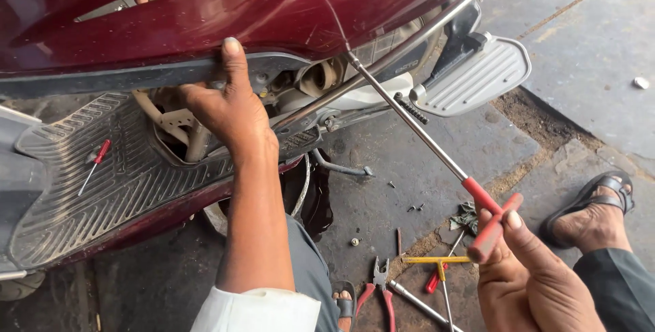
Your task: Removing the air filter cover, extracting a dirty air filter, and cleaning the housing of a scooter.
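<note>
My left hand [228, 110] grips the lower edge of a maroon scooter body panel [273, 4], thumb up on the panel, fingers reaching into the opening above the ribbed floorboard [102, 182]. My right hand [529, 274] holds the red T-handle of a long steel T-handle driver [416, 127]. Its shaft slants up and left, with the tip at the panel's edge near the left hand.
A small red-handled screwdriver [95, 163] lies on the floorboard. A grey footrest [477, 76] sticks out at the right. On the concrete ground lie red pliers [379, 287], a yellow T-tool [437, 260], loose screws [415, 207]. My sandalled foot [593, 212] rests at the right.
</note>
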